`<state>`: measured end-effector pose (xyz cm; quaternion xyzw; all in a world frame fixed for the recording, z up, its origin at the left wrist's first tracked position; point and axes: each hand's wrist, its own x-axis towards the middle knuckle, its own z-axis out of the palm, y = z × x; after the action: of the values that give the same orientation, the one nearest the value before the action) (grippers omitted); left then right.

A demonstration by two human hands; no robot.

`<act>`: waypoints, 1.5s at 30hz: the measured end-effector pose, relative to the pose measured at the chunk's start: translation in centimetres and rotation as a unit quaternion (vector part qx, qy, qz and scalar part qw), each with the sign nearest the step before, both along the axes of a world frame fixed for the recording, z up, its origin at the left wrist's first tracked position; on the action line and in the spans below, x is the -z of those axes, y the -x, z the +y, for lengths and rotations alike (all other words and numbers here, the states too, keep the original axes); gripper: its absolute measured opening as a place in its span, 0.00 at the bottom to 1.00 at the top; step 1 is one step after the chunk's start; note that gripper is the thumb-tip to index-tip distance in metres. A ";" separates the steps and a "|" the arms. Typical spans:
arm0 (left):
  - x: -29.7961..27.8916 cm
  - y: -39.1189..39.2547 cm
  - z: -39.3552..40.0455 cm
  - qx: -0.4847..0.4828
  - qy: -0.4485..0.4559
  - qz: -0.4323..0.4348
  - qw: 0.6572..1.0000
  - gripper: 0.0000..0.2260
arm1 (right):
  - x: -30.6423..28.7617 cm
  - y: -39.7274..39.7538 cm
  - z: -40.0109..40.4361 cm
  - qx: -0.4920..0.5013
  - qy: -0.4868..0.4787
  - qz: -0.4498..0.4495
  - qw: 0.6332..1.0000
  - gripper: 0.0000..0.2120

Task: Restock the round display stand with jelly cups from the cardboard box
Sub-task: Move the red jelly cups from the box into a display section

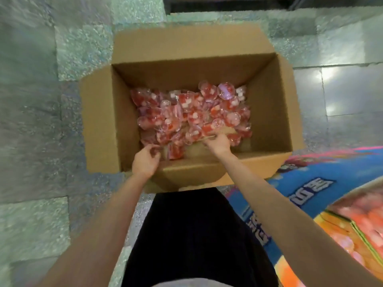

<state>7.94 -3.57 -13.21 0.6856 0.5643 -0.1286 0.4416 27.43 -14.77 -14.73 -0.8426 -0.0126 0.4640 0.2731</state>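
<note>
Nearest you on the right, the round display stand (310, 193) curves along the floor, already holding some cups. Both your hands are down in the cardboard box (269, 112). Your left hand (146, 161) sits at the near-left edge of the heap, fingers curled round a red jelly cup (154, 150) — your right hand (218, 143) reaches in with fingers buried among the jelly cups (192, 112), so I cannot tell their state. The heap lies just beyond both hands — roughly equally near — stretching left to right across the box floor.
</note>
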 end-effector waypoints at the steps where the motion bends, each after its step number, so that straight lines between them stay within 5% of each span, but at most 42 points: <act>1: 0.3 0.0 0.2 -0.027 -0.001 -0.004 1.000 0.12 | 0.6 -0.4 1.0 -0.024 0.002 0.003 1.000 0.15; 5: 0.7 -0.7 -0.1 -0.091 -0.044 0.027 0.994 0.17 | 3.9 -1.2 5.5 0.004 -0.012 0.160 0.987 0.13; 10: 1.5 -0.6 -0.4 -0.060 -0.064 0.071 0.994 0.38 | 8.1 -1.3 11.6 -0.029 0.028 0.119 0.992 0.33; 13: 1.9 -0.4 -0.5 -0.053 -0.078 0.073 0.993 0.42 | 9.8 -1.2 13.6 0.084 0.033 0.133 0.987 0.46; 17: 1.9 0.1 -1.1 -0.076 -0.093 0.056 0.991 0.43 | 8.8 -1.1 13.6 0.183 -0.003 0.220 0.958 0.37; 21: 1.8 0.1 -1.3 -0.079 -0.119 0.030 0.989 0.43 | 6.1 -0.7 11.1 0.058 0.017 0.178 0.982 0.24; 23: 1.7 0.0 -1.2 -0.074 -0.132 0.020 0.988 0.44 | 4.3 -0.1 9.9 -0.039 0.032 0.119 0.992 0.27; 26: 1.4 -0.1 -1.2 -0.042 -0.122 0.019 0.991 0.46 | 1.6 1.1 8.5 -0.163 0.013 0.133 0.978 0.33; 31: 0.7 0.0 -1.4 -0.013 -0.120 -0.014 0.993 0.35 | -1.3 3.3 7.9 -0.316 -0.024 0.161 0.935 0.14; 33: 0.6 0.0 -1.5 -0.044 -0.119 -0.010 0.992 0.31 | -1.2 2.8 8.7 -0.296 -0.034 0.198 0.934 0.15; 37: 0.3 -0.4 -1.3 -0.070 -0.105 0.003 0.992 0.31 | 2.3 -0.4 10.4 -0.152 -0.017 0.030 0.988 0.29; 40: 0.6 -0.4 -1.1 -0.083 -0.077 0.032 0.993 0.33 | 5.0 -2.8 12.8 -0.125 0.008 -0.136 0.983 0.42; 45: 0.8 -0.5 -1.1 -0.090 -0.065 0.052 0.992 0.33 | 10.1 -4.8 15.5 -0.232 0.046 -0.164 0.958 0.33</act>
<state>8.45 -4.70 -14.00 0.6516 0.6529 -0.0865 0.3763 32.21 0.72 -24.80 -0.8928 -0.2305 0.3701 0.1131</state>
